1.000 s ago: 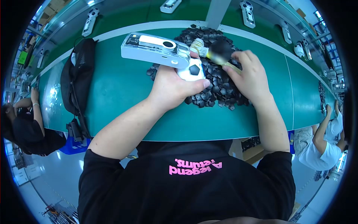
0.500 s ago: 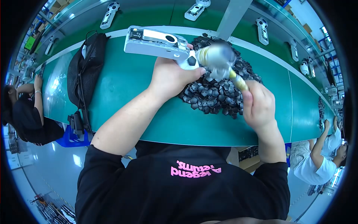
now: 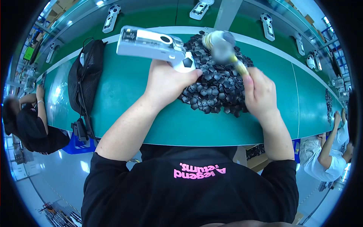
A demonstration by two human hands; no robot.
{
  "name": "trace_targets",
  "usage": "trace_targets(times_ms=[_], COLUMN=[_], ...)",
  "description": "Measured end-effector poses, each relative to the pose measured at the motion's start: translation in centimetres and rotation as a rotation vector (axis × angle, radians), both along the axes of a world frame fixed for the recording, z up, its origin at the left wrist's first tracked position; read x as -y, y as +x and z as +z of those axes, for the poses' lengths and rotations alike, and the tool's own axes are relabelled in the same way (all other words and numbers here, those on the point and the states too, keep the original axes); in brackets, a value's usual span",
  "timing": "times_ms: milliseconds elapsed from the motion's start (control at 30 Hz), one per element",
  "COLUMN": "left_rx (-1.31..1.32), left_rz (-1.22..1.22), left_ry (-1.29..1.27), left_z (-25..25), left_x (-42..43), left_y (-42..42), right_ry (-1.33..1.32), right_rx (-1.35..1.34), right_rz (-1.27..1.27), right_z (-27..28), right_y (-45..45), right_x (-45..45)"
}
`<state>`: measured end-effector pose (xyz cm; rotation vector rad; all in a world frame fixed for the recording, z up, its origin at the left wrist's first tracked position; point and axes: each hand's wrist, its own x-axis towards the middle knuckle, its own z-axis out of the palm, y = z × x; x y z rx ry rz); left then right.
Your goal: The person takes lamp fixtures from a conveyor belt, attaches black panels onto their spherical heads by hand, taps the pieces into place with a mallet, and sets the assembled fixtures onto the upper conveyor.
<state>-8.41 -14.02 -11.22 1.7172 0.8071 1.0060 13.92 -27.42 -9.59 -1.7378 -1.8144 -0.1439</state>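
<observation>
My left hand [image 3: 166, 81] is closed around the lower end of a white handheld device [image 3: 149, 45] with a clear-covered body and a rounded soccer-ball-patterned end [image 3: 184, 65]. In my right hand [image 3: 261, 92] is the taped handle of a mallet [image 3: 223, 51]; its head is smeared by motion. The mallet head is to the right of the ball end, apart from it and over a heap of black pentagonal pieces [image 3: 211, 89] on the green table [image 3: 196, 130]. The fingers of my left hand behind the device are mostly hidden.
A black mesh bag [image 3: 87, 75] lies at left. More white soccer-ball devices [image 3: 267, 27] stand along the raised shelf at the back. A metal post [image 3: 228, 15] rises behind the heap. One person [image 3: 32, 121] sits at left, and others [image 3: 329, 159] at right.
The mallet head has swung up and away from the ball end, opening a gap between them. My left hand and the device have shifted slightly left.
</observation>
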Motion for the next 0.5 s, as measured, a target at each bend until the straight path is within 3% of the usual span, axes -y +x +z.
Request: trace_targets(times_ms=[67, 367, 500], left_rx=[0.032, -0.180, 0.082], left_rz=[0.108, 0.061, 0.049], left_ry=[0.052, 0.128, 0.033], left_z=[-0.7, 0.6, -0.2], left_x=[-0.5, -1.7, -2.6], left_y=[0.3, -1.0, -1.1], right_ry=[0.008, -0.261, -0.292], right_rx=[0.013, 0.113, 0.130], right_rz=[-0.096, -0.285, -0.271], right_z=[-0.7, -1.8, -1.7], right_y=[0.7, 2.7, 2.3], right_x=[-0.7, -1.8, -1.7])
